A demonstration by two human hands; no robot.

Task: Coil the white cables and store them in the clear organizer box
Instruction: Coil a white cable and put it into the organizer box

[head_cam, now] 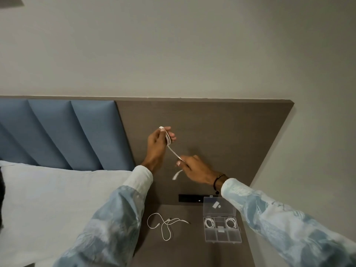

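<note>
My left hand (157, 142) is raised in front of the brown panel, with several loops of a white cable (168, 140) wound around its fingers. From there the cable runs down to my right hand (194, 167), which pinches it near its free end; the white plug dangles just below. Loose white cables (165, 224) lie tangled on the brown bedside table (188, 253). The clear organizer box (222, 231) stands open to their right, with a coiled white cable in each of two compartments.
The box lid (219, 206) leans back against the panel beside a black socket strip (189, 198). A bed with a light sheet (48, 205) and a blue padded headboard (67, 132) fills the left. A grey wall rises behind.
</note>
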